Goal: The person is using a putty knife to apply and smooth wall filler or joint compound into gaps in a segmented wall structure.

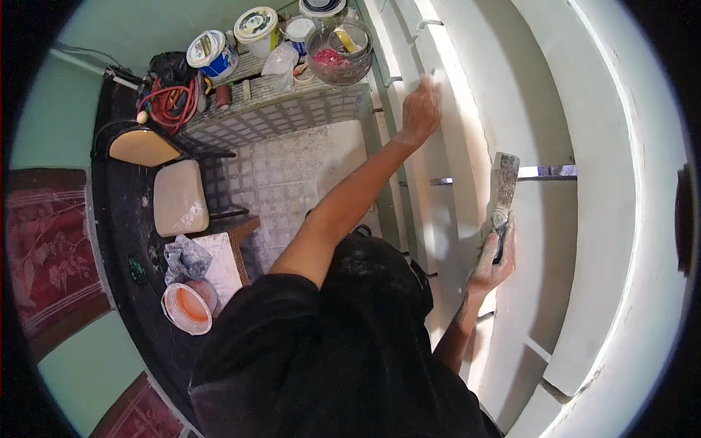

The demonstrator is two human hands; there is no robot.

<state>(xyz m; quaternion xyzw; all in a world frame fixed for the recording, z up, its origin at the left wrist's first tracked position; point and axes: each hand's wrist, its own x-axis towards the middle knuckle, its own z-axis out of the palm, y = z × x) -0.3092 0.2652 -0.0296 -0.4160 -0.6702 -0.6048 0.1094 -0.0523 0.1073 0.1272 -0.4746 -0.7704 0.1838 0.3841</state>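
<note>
My right hand (pixel 493 264) grips a putty knife (pixel 504 182) by its dark handle, the wide grey-smeared blade pointing away from me. Farther off, my left hand (pixel 422 109) reaches to the pale edge of a white slatted panel (pixel 467 120). Its fingers are closed and bent, with a small whitish spot at their tips. Whether they pinch something there I cannot make out. White dust coats both hands. The blade stands out in front of the panel's white surface, and I cannot tell if it touches.
Paint buckets (pixel 255 31) and a grey bowl (pixel 339 52) stand on a bench (pixel 274 102) at the far left. Beside them lies a coiled red hose (pixel 172 106). A padded chair (pixel 180 197) and an orange-lined bucket (pixel 188 306) are at my left.
</note>
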